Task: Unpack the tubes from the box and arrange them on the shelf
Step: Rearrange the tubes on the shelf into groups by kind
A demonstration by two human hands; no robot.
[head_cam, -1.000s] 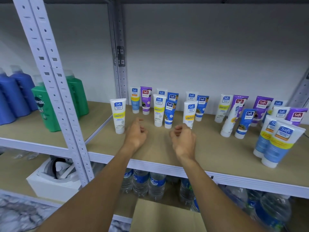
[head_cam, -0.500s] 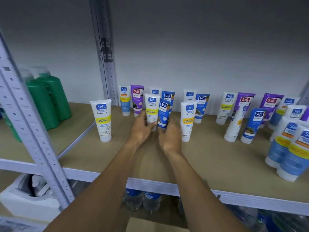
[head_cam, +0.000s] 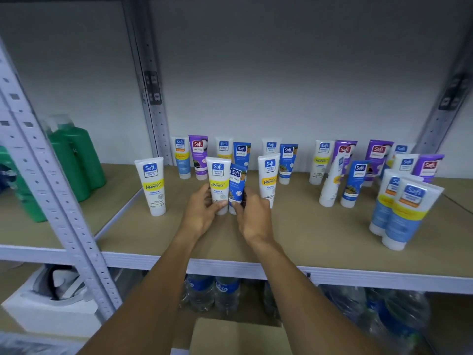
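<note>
Several Safi tubes stand cap-down on the wooden shelf [head_cam: 307,234]. My left hand [head_cam: 202,213] grips the lower part of a white Vitamin C tube [head_cam: 217,180] in the front row. Right beside it, my right hand [head_cam: 252,217] pinches the base of a blue Naturals tube [head_cam: 236,184], which leans slightly. Another white Vitamin C tube [head_cam: 153,184] stands alone to the left and a third white tube [head_cam: 267,179] just right of my hands. Purple, blue and white tubes line the back wall. A flap of the cardboard box [head_cam: 238,336] shows at the bottom.
Two big white-and-blue tubes [head_cam: 404,213] stand near the front right edge. Green bottles [head_cam: 74,160] fill the neighbouring shelf bay behind a perforated metal upright [head_cam: 58,201]. Shrink-wrapped water bottles [head_cam: 215,293] sit on the shelf below, a white foam box [head_cam: 51,311] at lower left.
Both hands reached forward from loose fists over the shelf front and took hold of the white and blue tubes in the front row. The camera moved closer and shifted right.
</note>
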